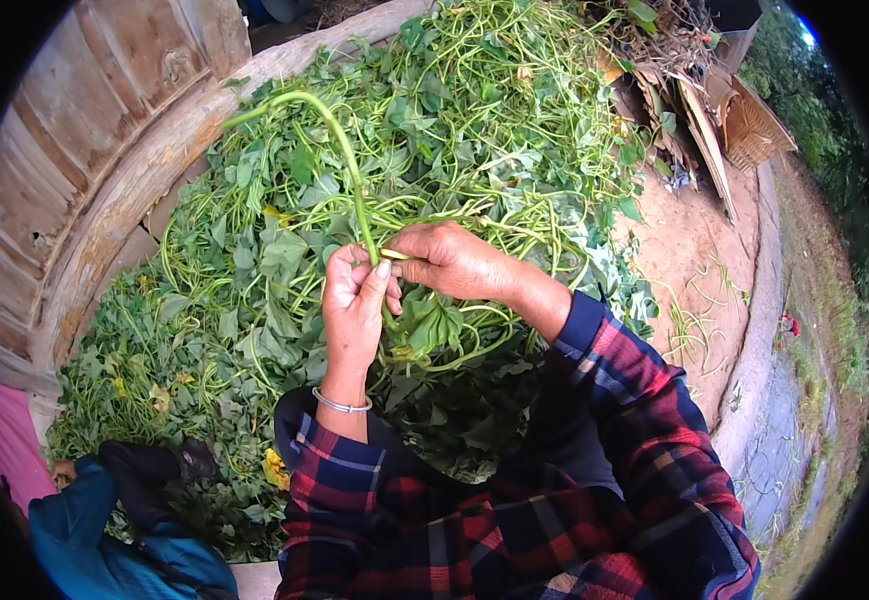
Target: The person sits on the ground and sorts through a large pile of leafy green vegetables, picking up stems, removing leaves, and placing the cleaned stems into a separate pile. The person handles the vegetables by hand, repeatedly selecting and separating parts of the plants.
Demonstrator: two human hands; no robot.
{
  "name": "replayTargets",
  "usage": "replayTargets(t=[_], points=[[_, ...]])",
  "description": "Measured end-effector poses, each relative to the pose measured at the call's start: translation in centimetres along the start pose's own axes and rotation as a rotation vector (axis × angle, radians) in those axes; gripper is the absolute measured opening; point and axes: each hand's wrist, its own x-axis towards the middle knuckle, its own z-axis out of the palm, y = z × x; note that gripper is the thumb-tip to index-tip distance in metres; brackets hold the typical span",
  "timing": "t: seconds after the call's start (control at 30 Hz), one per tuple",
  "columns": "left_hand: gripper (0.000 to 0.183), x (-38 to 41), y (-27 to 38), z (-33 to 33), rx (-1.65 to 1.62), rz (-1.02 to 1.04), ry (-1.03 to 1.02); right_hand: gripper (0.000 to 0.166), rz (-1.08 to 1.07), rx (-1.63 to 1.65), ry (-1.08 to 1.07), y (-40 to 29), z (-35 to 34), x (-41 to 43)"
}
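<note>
My left hand [353,311], with a bangle at the wrist, grips a thick green vine stem [350,161] between thumb and fingers. The stem rises from the grip and bends over to the left at its top. Against the same stem, just right of my left thumb, my right hand [446,259] pinches a thin pale-green stalk [395,255]. Below both hands hang a drooping leaf [434,324] and looped stalks. Beneath everything spreads a large heap of leafy vines [284,259], which look like sweet potato vines.
A plank wall [82,105] with a log sill [127,172] borders the heap on the left. Someone in a teal jacket [97,536] sits at lower left. At right are bare earth [693,247] with loose stalks [689,322], a wicker basket [757,127] and dry wood strips [704,139].
</note>
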Motion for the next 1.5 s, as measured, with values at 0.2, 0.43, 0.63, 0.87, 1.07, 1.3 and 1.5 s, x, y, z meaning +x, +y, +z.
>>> replayTargets(t=[0.2,0.43,0.63,0.87,1.07,1.3,1.5], points=[[0.015,0.5,0.0,-0.6,0.023,-0.011,0.110,0.018,0.063,-0.594,0.281,1.5,-1.0,0.2],[0.015,0.8,0.1,-1.9,0.109,0.006,0.163,0.011,0.579,0.442,0.291,2.9,1.2,-3.3],[0.016,0.8,-0.6,-0.7,0.145,0.045,0.074,0.024,0.374,0.270,0.085,1.3,6.7,-5.5],[0.029,0.2,-3.4,-0.8,0.245,-0.214,-0.049,0.019,0.222,0.052,0.434,3.6,4.8,-4.4],[0.028,-0.2,-5.4,0.1,0.256,-0.098,-0.112,0.024,0.354,0.202,0.382,3.4,4.2,-4.7],[0.021,0.0,-5.8,-0.6,0.452,0.005,-0.138,0.028,0.242,0.179,0.277,4.0,3.8,-5.0],[0.021,-0.1,-5.0,-1.4,0.593,-0.088,-0.288,0.023,0.161,0.056,0.024,4.4,1.6,-5.5]])
